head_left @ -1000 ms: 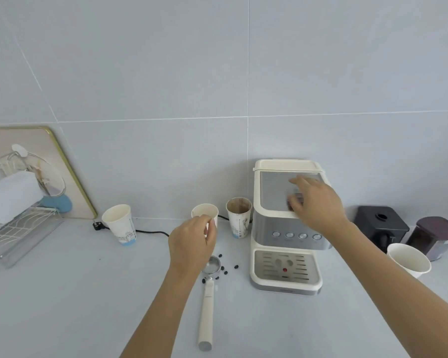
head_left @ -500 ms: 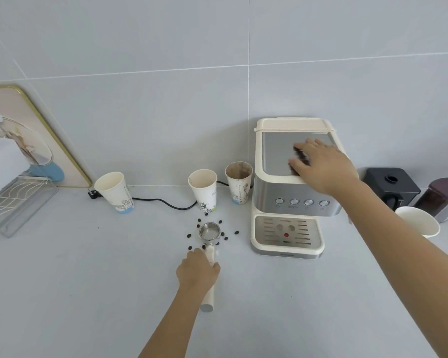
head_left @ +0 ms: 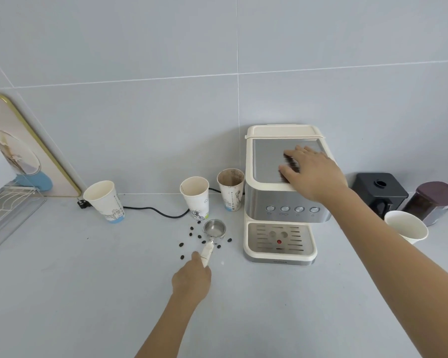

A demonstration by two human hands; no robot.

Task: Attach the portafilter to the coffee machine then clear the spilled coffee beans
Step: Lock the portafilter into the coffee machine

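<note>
The portafilter [head_left: 214, 229] lies on the grey counter, its steel basket pointing to the wall and its cream handle toward me. My left hand [head_left: 192, 277] is wrapped around that handle. Several dark coffee beans [head_left: 192, 233] are scattered around the basket. The cream and steel coffee machine [head_left: 282, 197] stands to the right against the wall. My right hand [head_left: 311, 171] rests flat, fingers spread, on the machine's top plate and holds nothing.
Three paper cups [head_left: 197, 197] stand by the wall left of the machine, with a black cable [head_left: 153, 210] running behind them. Another paper cup [head_left: 405, 226], a black grinder [head_left: 379, 192] and a dark jar [head_left: 435, 200] sit right. A dish rack [head_left: 8, 210] is far left.
My left hand came down from near the middle cup to the portafilter handle and closed on it. The right hand stayed on the machine's top. The view tilted downward, then up a little.
</note>
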